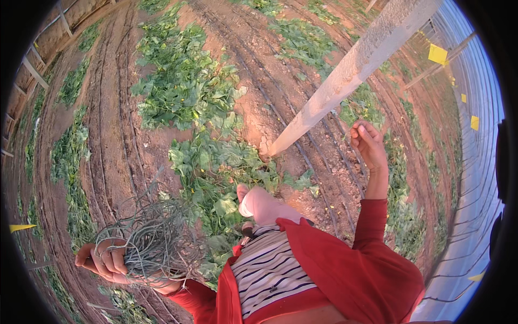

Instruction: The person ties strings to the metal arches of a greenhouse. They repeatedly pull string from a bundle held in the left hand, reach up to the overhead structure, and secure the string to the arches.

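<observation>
My left hand (106, 259) grips a loose, tangled bundle of grey-green twine (156, 239) at the lower left. The strands hang over my wrist and spread above the ground. Raised at the right, my right hand (369, 146) has its fingers curled and the thumb against them, and I see nothing in it. Below and before me, leafy vine plants (218, 162) with a few small yellow flowers sprawl on the soil. A pale post (323, 93) leans across the view between the plants and my right hand.
Dark drip irrigation lines (279, 87) run along the bare soil between the plant rows. Another vine row (73, 170) lies at the left. Yellow cards (437, 54) hang at the right, near the greenhouse's plastic film wall (479, 162). Posts (35, 73) stand along the left edge.
</observation>
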The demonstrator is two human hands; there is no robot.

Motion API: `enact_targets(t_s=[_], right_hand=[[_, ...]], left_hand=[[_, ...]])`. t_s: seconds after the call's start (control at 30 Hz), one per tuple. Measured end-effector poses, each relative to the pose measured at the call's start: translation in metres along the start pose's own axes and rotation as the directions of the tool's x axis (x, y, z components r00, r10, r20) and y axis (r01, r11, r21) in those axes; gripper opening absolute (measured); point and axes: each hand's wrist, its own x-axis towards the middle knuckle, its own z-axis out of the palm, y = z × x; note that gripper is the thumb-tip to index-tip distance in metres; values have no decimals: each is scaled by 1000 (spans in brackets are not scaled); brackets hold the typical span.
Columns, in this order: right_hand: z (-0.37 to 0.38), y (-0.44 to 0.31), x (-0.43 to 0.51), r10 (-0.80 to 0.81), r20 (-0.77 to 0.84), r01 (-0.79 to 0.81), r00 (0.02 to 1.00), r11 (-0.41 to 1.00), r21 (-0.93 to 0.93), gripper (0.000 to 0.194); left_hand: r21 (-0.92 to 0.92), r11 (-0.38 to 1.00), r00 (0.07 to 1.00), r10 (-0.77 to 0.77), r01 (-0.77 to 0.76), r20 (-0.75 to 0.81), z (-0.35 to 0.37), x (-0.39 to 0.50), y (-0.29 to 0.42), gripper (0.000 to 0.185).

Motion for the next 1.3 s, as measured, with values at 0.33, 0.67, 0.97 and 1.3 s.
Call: enact_targets(t_s=[0.33,0.67,0.97,1.3], right_hand=[[79,18,166,-335,-134,274,933,898,-343,30],[94,-60,286,-693,-282,517,664,697,-496,41],[75,-116,364,-891,-452,306,35,441,-844,60],[-11,-237,504,-467,-683,303,562,884,-356,73]], left_hand=[[454,889,990,-1,64,-138,-116,172,-59,28],[486,834,958,-285,261,-27,-264,340,-41,31],[411,880,971,-231,237,-66,-286,470,-118,25],[322,746,804,-472,583,-361,-313,592,-211,28]])
